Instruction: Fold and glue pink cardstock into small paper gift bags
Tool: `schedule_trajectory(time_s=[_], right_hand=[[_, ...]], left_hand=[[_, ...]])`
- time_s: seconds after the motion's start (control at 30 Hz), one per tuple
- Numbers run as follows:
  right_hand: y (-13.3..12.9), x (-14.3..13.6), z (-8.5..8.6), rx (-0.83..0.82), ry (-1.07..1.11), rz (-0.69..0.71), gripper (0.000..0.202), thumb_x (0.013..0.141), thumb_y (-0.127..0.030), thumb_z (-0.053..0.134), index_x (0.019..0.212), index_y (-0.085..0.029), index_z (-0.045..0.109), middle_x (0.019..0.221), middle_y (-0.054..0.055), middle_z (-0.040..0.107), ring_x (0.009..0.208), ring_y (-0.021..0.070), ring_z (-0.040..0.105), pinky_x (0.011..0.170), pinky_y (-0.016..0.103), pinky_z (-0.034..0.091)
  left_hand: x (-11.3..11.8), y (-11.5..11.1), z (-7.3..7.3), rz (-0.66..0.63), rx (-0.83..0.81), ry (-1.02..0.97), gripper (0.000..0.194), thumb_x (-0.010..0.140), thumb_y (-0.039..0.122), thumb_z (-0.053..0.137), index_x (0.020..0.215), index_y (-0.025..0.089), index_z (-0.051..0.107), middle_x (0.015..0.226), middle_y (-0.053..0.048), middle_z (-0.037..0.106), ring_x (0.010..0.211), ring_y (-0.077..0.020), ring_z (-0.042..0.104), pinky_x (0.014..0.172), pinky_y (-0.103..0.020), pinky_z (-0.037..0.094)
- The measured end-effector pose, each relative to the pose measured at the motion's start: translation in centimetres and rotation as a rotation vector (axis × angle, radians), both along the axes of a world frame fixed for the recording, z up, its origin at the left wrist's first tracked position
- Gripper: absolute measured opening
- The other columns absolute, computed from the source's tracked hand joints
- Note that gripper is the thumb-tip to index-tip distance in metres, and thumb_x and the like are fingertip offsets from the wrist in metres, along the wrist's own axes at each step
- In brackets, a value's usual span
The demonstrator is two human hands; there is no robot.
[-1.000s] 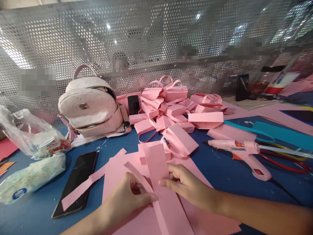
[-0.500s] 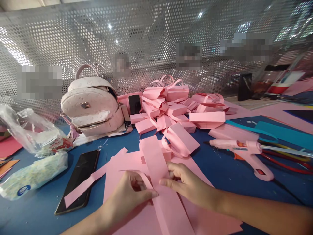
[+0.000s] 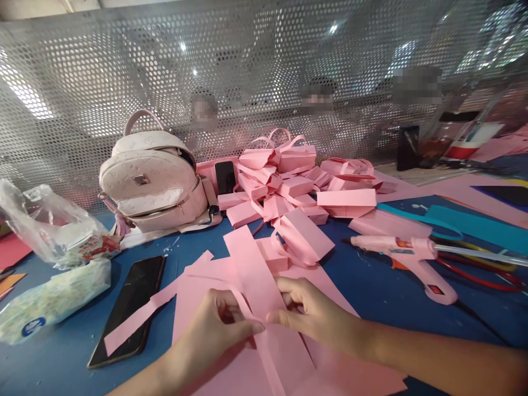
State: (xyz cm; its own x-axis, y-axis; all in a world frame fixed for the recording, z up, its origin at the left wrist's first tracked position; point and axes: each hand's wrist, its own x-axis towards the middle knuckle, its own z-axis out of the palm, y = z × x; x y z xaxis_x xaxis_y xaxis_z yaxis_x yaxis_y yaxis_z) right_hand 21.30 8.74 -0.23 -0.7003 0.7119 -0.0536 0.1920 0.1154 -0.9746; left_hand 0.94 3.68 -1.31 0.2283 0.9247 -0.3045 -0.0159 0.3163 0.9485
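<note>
My left hand (image 3: pixel 214 330) is closed, thumb against fingers, on a narrow pink paper strip (image 3: pixel 242 301) along the left side of a wide pink paper piece (image 3: pixel 251 269). On that wide piece's right edge, my right hand (image 3: pixel 315 313) pinches with thumb in front and fingers partly hidden behind. The two thumbs nearly meet at its middle, where the paper bends slightly. Below both hands lies a large pink sheet (image 3: pixel 185 308). Just beyond them rests a folded pink paper bag (image 3: pixel 307 236) with a strip handle.
A pile of pink paper bags (image 3: pixel 284 187) stands at the back. To the right lies a pink glue gun (image 3: pixel 412 256) with its cable. On the left are a black phone (image 3: pixel 132 297), a tissue pack (image 3: pixel 58 300), a plastic bag (image 3: pixel 49 225) and a pale backpack (image 3: pixel 157 181).
The wide piece's top end has tilted left and lower, and the paper now bends between my hands. Both hands keep nearly the same place and grip. The view has shifted slightly.
</note>
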Motion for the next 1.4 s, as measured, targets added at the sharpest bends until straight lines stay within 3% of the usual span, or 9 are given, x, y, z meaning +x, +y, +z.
schedule_trajectory(time_s=[0.1, 0.27, 0.37, 0.53, 0.87, 1.07, 1.23, 1.4], right_hand=[[0.1, -0.1, 0.1, -0.116, 0.067, 0.029, 0.034, 0.084, -0.049, 0.072, 0.081, -0.017, 0.060, 0.067, -0.005, 0.048, 0.059, 0.0105, 0.043, 0.055, 0.022, 0.035], [0.1, -0.2, 0.2, -0.128, 0.100, -0.009, 0.027, 0.082, -0.040, 0.075, 0.084, -0.016, 0.064, 0.075, -0.002, 0.057, 0.065, 0.0119, 0.049, 0.058, 0.023, 0.037], [0.0, -0.2, 0.4, -0.112, 0.121, 0.044, 0.021, 0.082, -0.035, 0.074, 0.087, -0.016, 0.065, 0.076, -0.002, 0.056, 0.067, 0.0121, 0.048, 0.060, 0.023, 0.039], [0.1, -0.4, 0.5, -0.080, 0.074, 0.061, 0.016, 0.084, -0.030, 0.065, 0.078, -0.016, 0.060, 0.071, -0.003, 0.051, 0.064, 0.0112, 0.045, 0.057, 0.022, 0.036], [0.4, -0.4, 1.3, -0.060, 0.038, 0.093, 0.008, 0.077, -0.017, 0.060, 0.080, -0.019, 0.052, 0.071, -0.006, 0.042, 0.064, 0.0098, 0.037, 0.057, 0.021, 0.032], [0.0, -0.5, 1.3, -0.117, 0.077, 0.051, 0.011, 0.076, -0.018, 0.062, 0.080, -0.019, 0.052, 0.074, -0.005, 0.044, 0.069, 0.0116, 0.041, 0.062, 0.023, 0.035], [-0.3, -0.5, 1.1, -0.197, 0.175, 0.026, 0.021, 0.076, -0.024, 0.067, 0.094, -0.017, 0.059, 0.087, 0.000, 0.056, 0.084, 0.0171, 0.053, 0.074, 0.028, 0.042], [-0.6, -0.6, 1.1, -0.210, 0.188, -0.014, 0.022, 0.075, -0.028, 0.072, 0.091, -0.018, 0.061, 0.086, 0.000, 0.061, 0.086, 0.0196, 0.059, 0.076, 0.030, 0.046]], left_hand=[[-0.1, 0.2, 0.2, 0.020, -0.026, -0.044, 0.031, 0.064, 0.036, 0.089, 0.065, 0.010, 0.073, 0.055, -0.004, 0.068, 0.048, -0.0107, 0.058, 0.051, -0.021, 0.043], [-0.1, 0.3, 0.4, 0.027, -0.004, -0.066, 0.033, 0.069, 0.039, 0.085, 0.073, 0.009, 0.072, 0.057, -0.005, 0.070, 0.047, -0.0104, 0.059, 0.050, -0.020, 0.043], [0.1, 0.3, 0.4, 0.009, 0.000, -0.079, 0.032, 0.066, 0.035, 0.087, 0.076, 0.009, 0.071, 0.058, -0.003, 0.068, 0.049, -0.0106, 0.060, 0.052, -0.021, 0.044], [0.2, 0.4, 0.4, -0.054, 0.034, 0.054, 0.031, 0.066, 0.033, 0.086, 0.064, 0.012, 0.063, 0.051, 0.000, 0.062, 0.047, -0.0098, 0.057, 0.051, -0.021, 0.043], [0.6, 0.0, 1.1, -0.003, 0.103, 0.101, 0.022, 0.073, 0.027, 0.078, 0.067, 0.014, 0.062, 0.050, 0.003, 0.058, 0.045, -0.0077, 0.052, 0.049, -0.019, 0.036], [0.9, -0.2, 0.5, 0.031, 0.148, 0.079, 0.020, 0.077, 0.026, 0.076, 0.068, 0.014, 0.061, 0.050, 0.005, 0.057, 0.045, -0.0067, 0.051, 0.048, -0.017, 0.036], [1.1, -0.6, 0.5, 0.099, 0.158, 0.059, 0.027, 0.073, 0.028, 0.082, 0.066, 0.015, 0.060, 0.047, 0.006, 0.054, 0.041, -0.0059, 0.049, 0.045, -0.016, 0.036], [1.3, -0.9, 0.7, 0.129, 0.166, 0.033, 0.029, 0.069, 0.030, 0.085, 0.065, 0.014, 0.062, 0.044, 0.006, 0.054, 0.037, -0.0059, 0.049, 0.043, -0.016, 0.036]])
